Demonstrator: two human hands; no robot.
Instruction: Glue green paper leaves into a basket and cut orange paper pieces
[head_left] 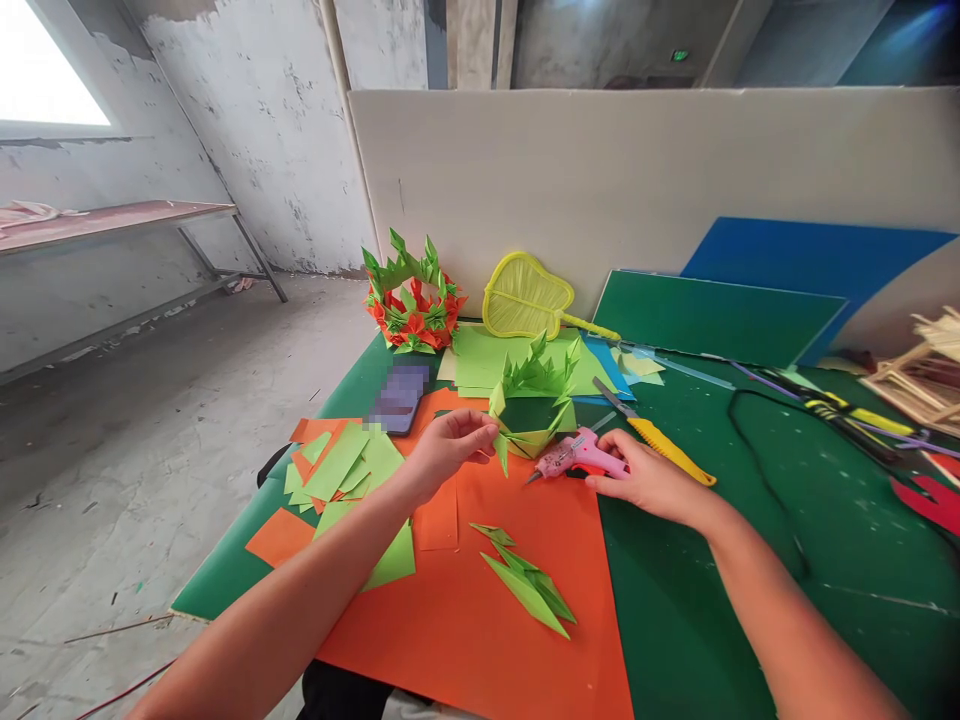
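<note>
My left hand (454, 445) is closed in a pinch on a small pointed green folded paper piece (502, 456), right at the near left side of a green folded-paper ring (529, 440) with upright spikes. Whether that piece is joined to the ring, I cannot tell. A pink glue gun (574, 455) lies with its nozzle toward the left, and my right hand (637, 470) has its fingers around the handle end. Below them, several loose green folded paper leaves (531, 588) rest on a large orange sheet (555, 520).
Cut green and orange papers (341, 465) and a phone (397, 400) lie left. Behind stand a red-and-green paper crown (416, 300) and a yellow fan (529, 295). A yellow utility knife (667, 445), a black cable (757, 480) and red-handled scissors (926, 500) are on the right.
</note>
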